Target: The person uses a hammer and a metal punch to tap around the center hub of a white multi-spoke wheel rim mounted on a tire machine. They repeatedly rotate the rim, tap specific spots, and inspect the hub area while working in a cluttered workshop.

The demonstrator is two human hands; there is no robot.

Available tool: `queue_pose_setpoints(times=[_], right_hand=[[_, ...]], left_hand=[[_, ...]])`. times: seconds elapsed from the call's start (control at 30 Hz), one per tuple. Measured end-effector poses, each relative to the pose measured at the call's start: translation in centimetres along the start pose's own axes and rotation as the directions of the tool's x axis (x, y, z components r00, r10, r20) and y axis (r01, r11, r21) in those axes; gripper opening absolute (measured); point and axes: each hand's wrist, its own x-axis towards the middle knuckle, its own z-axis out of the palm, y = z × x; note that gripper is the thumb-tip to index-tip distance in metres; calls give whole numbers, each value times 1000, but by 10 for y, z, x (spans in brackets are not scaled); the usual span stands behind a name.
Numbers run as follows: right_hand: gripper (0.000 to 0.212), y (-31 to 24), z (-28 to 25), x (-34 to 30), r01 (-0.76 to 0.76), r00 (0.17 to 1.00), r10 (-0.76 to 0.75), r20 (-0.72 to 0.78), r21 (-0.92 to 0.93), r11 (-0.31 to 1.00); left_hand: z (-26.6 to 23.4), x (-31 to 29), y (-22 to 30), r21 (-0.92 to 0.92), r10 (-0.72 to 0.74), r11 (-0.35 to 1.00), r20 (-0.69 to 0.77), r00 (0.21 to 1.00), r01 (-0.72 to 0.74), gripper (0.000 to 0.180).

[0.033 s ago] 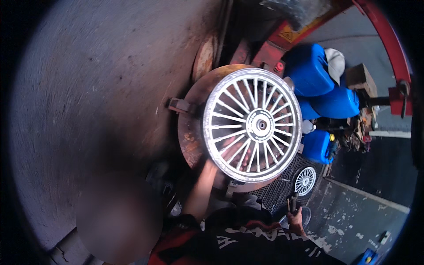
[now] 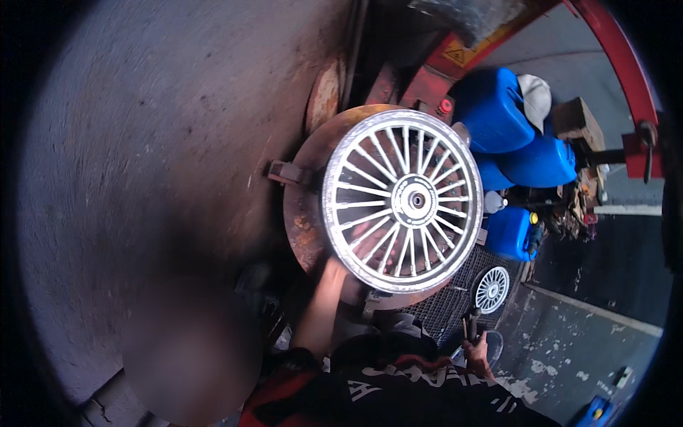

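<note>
A light silver alloy wheel [image 2: 416, 201] with many thin spokes and a dark-ringed hub is held over a round, rusty metal plate [image 2: 302, 235]. My left hand [image 2: 368, 245] reaches under the wheel's near left side; its blurred fingers show between the spokes and appear closed on it. At the lower right, my right hand [image 2: 477, 350] is wrapped round a slim dark tool [image 2: 474, 317] whose kind I cannot make out. A thin rod sticks up beside it. The tool points toward a smaller silver spoked disc [image 2: 491, 290], apart from the big wheel.
Blue plastic jerrycans [image 2: 491, 114] are stacked at the right, a grey-white cloth [image 2: 535, 102] on top. A red metal frame [image 2: 626, 71] curves behind them. Black mesh [image 2: 445, 306] lies below the wheel. A rough grey wall or floor surface [image 2: 163, 142] fills the left.
The whole view has shifted slightly left. The wheel has moved a little further left with my left hand. My right hand and its tool look almost unmoved.
</note>
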Motion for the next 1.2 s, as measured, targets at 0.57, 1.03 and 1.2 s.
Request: queue_pose_setpoints(times=[0.57,1.03,1.2], right_hand=[[54,28,19,15,9,999,-11,-43,-33,999],[59,62,38,-8,-63,996,72,-60,141,988],[88,74,52,26,-50,993,62,-97,124,991]], left_hand=[[40,-10,-34,328,636,690,-700,324,-645,25],[70,-37,-18,432,720,624,-641,265,-652,77],[85,-57,-8,445,701,700,-579,417,-559,88]])
